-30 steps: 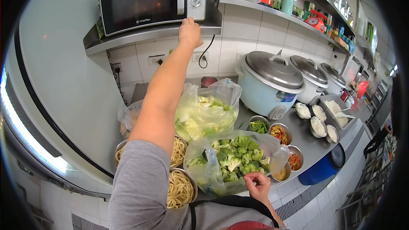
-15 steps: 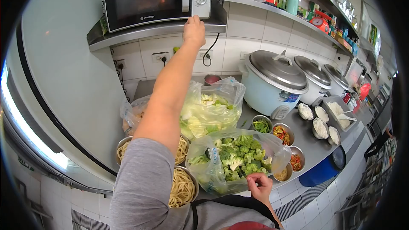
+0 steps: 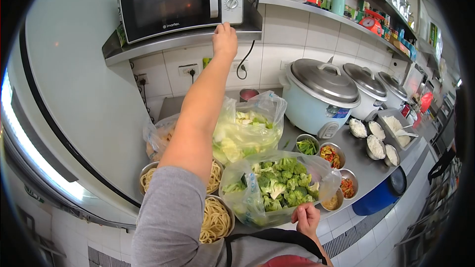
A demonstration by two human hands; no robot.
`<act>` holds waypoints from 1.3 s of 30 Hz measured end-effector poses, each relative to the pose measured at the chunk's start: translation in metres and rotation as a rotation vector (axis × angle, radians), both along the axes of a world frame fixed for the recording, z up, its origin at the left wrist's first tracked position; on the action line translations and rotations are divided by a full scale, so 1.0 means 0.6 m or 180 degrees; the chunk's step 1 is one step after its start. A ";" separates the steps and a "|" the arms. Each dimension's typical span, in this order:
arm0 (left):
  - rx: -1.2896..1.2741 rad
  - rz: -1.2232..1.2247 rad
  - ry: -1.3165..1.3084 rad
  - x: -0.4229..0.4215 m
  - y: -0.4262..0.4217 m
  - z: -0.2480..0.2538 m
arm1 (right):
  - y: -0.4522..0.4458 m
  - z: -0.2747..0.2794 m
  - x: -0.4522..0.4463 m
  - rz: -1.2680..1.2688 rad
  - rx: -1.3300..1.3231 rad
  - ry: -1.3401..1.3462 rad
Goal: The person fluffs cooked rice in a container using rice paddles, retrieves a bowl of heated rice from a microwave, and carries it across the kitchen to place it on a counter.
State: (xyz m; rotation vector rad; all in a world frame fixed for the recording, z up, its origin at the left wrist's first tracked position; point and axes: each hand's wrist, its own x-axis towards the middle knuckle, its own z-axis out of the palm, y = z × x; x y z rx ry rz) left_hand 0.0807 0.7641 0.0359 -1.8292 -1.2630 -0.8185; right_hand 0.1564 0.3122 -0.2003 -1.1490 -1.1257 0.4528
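Note:
My left hand [image 3: 225, 40] is raised with curled fingers at the lower front edge of the microwave [image 3: 170, 1], below its dials. Anything between those fingers is hidden. Down by the near edge of the clear plastic bag of broccoli [image 3: 284, 183], my right hand [image 3: 307, 216] has its fingers drawn together, and I cannot make out anything in them. Behind the broccoli lies another clear bag, with chopped pale green vegetables [image 3: 237, 138]. Bowls of thick noodles [image 3: 216, 220] stand beside and partly under my left arm.
Small bowls of green vegetables [image 3: 307, 146] and red and yellow strips [image 3: 330, 155] stand right of the broccoli. Large rice cookers [image 3: 321, 94] line the wall. Rice bowls and a rice tray [image 3: 396, 127] sit further right. A blue bin [image 3: 378, 195] stands beside the counter.
My left hand stays near the microwave's lower edge, slightly lower against it. My right hand has turned slightly, its fingers more curled. The view has shifted a little.

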 end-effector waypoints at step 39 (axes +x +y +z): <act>-0.0099 0.0068 -0.0017 -0.002 -0.009 0.002 | 0.006 -0.007 -0.007 -0.0049 -0.0159 0.0135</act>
